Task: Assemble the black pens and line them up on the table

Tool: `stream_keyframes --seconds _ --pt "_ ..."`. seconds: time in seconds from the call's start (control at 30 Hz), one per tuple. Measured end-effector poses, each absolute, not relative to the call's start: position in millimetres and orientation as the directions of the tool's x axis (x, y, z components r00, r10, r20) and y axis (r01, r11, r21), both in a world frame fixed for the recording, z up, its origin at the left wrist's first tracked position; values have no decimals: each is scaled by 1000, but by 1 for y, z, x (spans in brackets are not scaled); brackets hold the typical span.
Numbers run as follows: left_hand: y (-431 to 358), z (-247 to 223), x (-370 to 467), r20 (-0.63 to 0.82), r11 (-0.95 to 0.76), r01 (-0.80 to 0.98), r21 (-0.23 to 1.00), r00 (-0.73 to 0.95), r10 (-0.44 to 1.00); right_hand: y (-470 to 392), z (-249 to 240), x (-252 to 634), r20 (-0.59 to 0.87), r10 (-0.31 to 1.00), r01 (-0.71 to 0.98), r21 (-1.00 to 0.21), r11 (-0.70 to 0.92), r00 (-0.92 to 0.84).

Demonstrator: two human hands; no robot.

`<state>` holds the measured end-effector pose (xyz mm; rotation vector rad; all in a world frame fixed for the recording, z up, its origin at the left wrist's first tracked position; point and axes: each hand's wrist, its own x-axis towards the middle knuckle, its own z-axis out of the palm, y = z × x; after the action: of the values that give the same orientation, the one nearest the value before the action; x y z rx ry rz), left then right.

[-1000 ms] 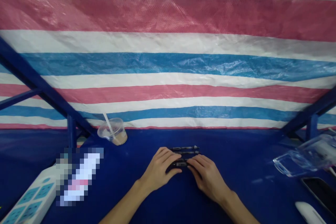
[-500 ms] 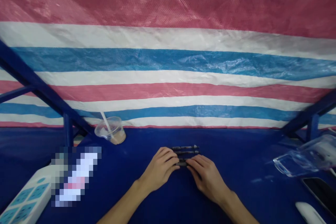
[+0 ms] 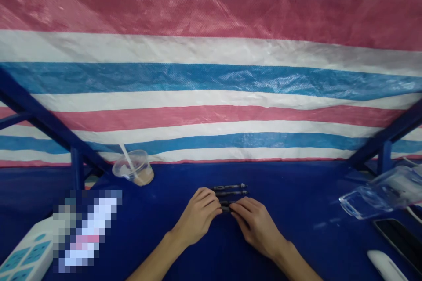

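Observation:
Several dark pens lie side by side, roughly parallel, on the blue table. The farthest pen (image 3: 230, 186) and the one just nearer, a second pen (image 3: 232, 193), point their tips to the right, and their left ends are partly behind my left hand (image 3: 201, 214). The nearest pen (image 3: 225, 209) lies between my two hands. Its left end is pinched by my left hand's closed fingers, while my right hand (image 3: 255, 224) closes on its right end. Another dark pen (image 3: 228, 202) shows just beyond it, partly covered by my fingers.
At the back left stands a clear plastic cup (image 3: 143, 178) with a straw, tilted in view. A white power strip (image 3: 33, 239) and a blurred-out item (image 3: 90, 230) lie left. On the right are a clear plastic container (image 3: 365, 202), a phone (image 3: 400, 239) and a white mouse (image 3: 385, 263).
The view has shifted slightly, so the surroundings sit a little further left. Both hands keep nearly the same grip on the nearest pen.

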<state>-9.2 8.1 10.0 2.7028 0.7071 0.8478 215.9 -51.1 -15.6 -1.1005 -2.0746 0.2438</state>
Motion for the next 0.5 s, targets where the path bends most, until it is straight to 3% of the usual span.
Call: stream_keyframes --seconds 0.5 --pt "14 14 -18 612 -826 430 364 558 560 -47 -4 239 664 730 717 -428 550 -163"
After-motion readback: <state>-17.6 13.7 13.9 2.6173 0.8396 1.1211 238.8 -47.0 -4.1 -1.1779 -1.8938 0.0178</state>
